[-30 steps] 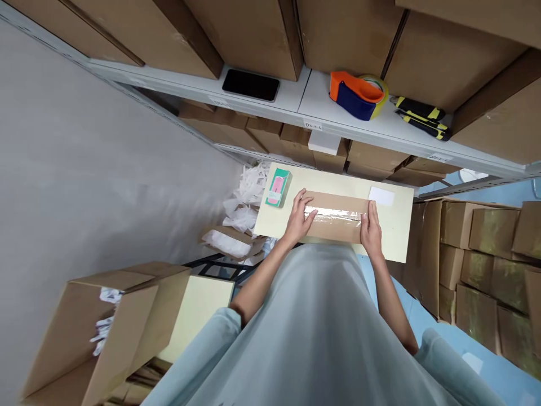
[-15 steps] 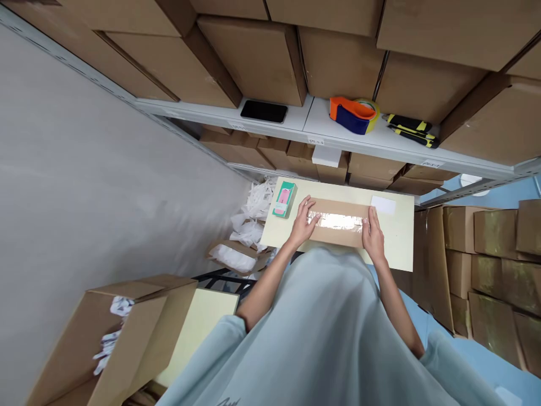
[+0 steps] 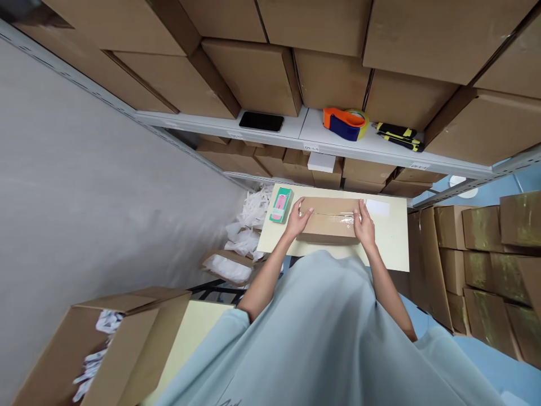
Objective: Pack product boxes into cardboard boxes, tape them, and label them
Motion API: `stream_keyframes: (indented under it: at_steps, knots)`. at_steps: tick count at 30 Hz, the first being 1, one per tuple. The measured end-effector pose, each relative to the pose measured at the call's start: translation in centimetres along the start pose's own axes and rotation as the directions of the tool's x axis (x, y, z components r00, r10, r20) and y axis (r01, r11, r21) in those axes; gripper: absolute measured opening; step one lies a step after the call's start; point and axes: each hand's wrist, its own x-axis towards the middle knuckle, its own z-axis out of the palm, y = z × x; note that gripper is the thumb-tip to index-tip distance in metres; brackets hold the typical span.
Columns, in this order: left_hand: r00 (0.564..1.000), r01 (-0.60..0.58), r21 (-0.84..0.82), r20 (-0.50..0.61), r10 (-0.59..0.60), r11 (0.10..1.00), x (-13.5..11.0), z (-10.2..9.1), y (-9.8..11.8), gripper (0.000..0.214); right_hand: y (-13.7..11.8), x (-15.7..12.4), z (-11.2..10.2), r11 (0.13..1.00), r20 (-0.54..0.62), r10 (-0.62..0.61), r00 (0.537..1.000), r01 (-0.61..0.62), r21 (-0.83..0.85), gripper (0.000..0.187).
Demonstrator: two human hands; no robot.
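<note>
A closed brown cardboard box (image 3: 327, 227) with clear tape along its top seam is on or just above the cream tabletop (image 3: 391, 245); I cannot tell if it touches. My left hand (image 3: 297, 220) grips its left end, thumb on top. At the opposite end, my right hand (image 3: 364, 226) holds the box with the thumb over the top edge. A small green and pink box (image 3: 281, 205) lies left of my left hand. Beyond my right hand is a white paper slip (image 3: 377, 207).
Above the tabletop, a shelf (image 3: 291, 128) bears a black phone (image 3: 261, 121), an orange and blue tape dispenser (image 3: 344, 124) and yellow-black utility knives (image 3: 399, 136). Stacked cartons (image 3: 484, 228) stand at right. An open carton (image 3: 139, 344) with white items is at lower left, beside the wall (image 3: 105, 197).
Both hands have tilted the cardboard box, so its near side now shows below the taped top. My fingers have wrapped further round its ends. The camera view has shifted slightly.
</note>
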Motion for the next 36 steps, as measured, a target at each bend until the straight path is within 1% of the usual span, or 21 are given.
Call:
stream_keyframes:
  at_steps: [2,4,6,8,9,10,12,14,16,19,21,23,25,27,28,30,32,34,36]
  knots:
    - [0.998,0.061,-0.034,0.0,-0.061,0.998,-1.4,-0.2,-1.1,0.088,0.0,-1.2,0.6,1.0,0.003,-0.025,1.0,0.025,-0.016,0.072]
    - [0.995,0.098,-0.039,0.009,-0.098,0.994,-3.9,-0.4,-2.4,0.096,0.0,-3.1,1.1,0.997,0.034,-0.066,0.997,0.067,-0.037,0.07]
    - [0.987,0.161,-0.027,0.019,-0.161,0.987,-6.7,-0.4,-3.6,0.099,0.0,-4.8,1.5,0.992,0.075,-0.11,0.991,0.114,-0.049,0.069]
    - [0.975,0.222,-0.034,-0.013,-0.223,0.974,-8.6,-0.1,-4.3,0.099,-0.1,-5.5,1.7,0.989,0.106,-0.134,0.985,0.139,-0.051,0.069]
    - [0.97,0.239,-0.046,-0.041,-0.241,0.97,-9.0,0.1,-4.5,0.097,-0.2,-5.3,1.7,0.989,0.116,-0.133,0.984,0.139,-0.052,0.068]
    - [0.965,0.247,-0.06,-0.072,-0.251,0.967,-9.1,0.4,-4.4,0.096,-0.4,-4.8,1.7,0.99,0.123,-0.124,0.985,0.131,-0.053,0.068]
    - [0.961,0.247,-0.086,-0.109,-0.256,0.965,-8.1,0.7,-4.1,0.094,-0.8,-3.2,1.7,0.993,0.13,-0.095,0.987,0.103,-0.058,0.068]
    - [0.96,0.249,-0.096,-0.107,-0.259,0.964,-6.4,0.7,-3.7,0.095,-1.3,-1.6,1.8,0.995,0.135,-0.065,0.989,0.074,-0.065,0.069]
    - [0.966,0.238,-0.087,-0.081,-0.245,0.967,-4.7,0.5,-3.3,0.096,-1.4,-0.9,1.9,0.996,0.129,-0.048,0.991,0.058,-0.074,0.072]
    - [0.981,0.193,-0.059,-0.015,-0.194,0.979,-3.3,0.9,-2.8,0.091,-0.1,-2.0,1.7,0.994,0.069,-0.053,0.996,0.06,-0.096,0.076]
    - [0.987,0.155,-0.041,0.054,-0.153,0.987,-3.5,1.9,-2.4,0.088,1.8,-3.6,1.0,0.994,0.005,-0.039,0.999,0.04,-0.102,0.079]
    - [0.989,0.099,-0.022,0.115,-0.096,0.995,-4.2,3.6,-1.8,0.084,4.1,-5.2,-0.1,0.995,-0.034,0.044,0.998,-0.047,-0.091,0.084]
    - [0.99,0.039,-0.004,0.139,-0.038,0.999,-5.0,5.4,-1.3,0.08,6.0,-6.2,-1.3,0.982,-0.031,0.173,0.984,-0.175,-0.076,0.09]
    - [0.99,0.004,0.006,0.139,-0.005,1.0,-5.4,6.6,-1.1,0.077,7.1,-6.6,-2.0,0.963,-0.016,0.256,0.967,-0.256,-0.088,0.093]
    - [0.991,0.0,0.007,0.135,-0.001,1.0,-5.4,6.8,-1.2,0.076,7.3,-6.5,-2.2,0.96,-0.014,0.259,0.966,-0.26,-0.1,0.092]
    - [0.991,0.0,0.01,0.133,-0.001,1.0,-5.2,6.4,-1.8,0.075,7.0,-6.0,-1.8,0.97,-0.012,0.21,0.978,-0.21,-0.121,0.089]
    - [0.993,-0.003,0.035,0.119,-0.002,0.999,-4.8,5.1,-2.7,0.076,6.1,-5.3,-0.7,0.983,0.027,0.141,0.99,-0.137,-0.121,0.086]
    - [0.997,0.002,0.097,0.082,-0.01,0.995,-4.6,3.6,-3.5,0.077,5.2,-4.5,0.6,0.988,0.085,0.091,0.992,-0.08,-0.128,0.084]
    - [0.998,0.026,0.181,0.043,-0.034,0.983,-4.5,2.5,-4.0,0.079,4.5,-3.7,1.8,0.983,0.107,0.063,0.992,-0.042,-0.181,0.081]
